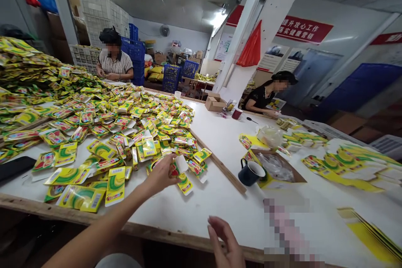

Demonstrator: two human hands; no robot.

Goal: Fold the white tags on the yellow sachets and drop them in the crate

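My left hand (pixel 161 173) reaches out over the white table (pixel 226 213) to the near edge of a big heap of yellow-green packets (pixel 103 125). Its fingers close on one packet (pixel 176 167) with a white tab. My right hand (pixel 224 243) hovers low at the table's front edge, palm up, fingers apart and empty. Flat yellow cards (pixel 81 197) lie at the front left of the heap.
A dark mug (pixel 250 173) stands by a cardboard tray (pixel 276 169) holding a clear bag. A wooden strip (pixel 216 161) runs across the table. Stacked cards (pixel 348 163) lie at right. A black phone (pixel 14 167) is far left. Two other people sit at the table's far side.
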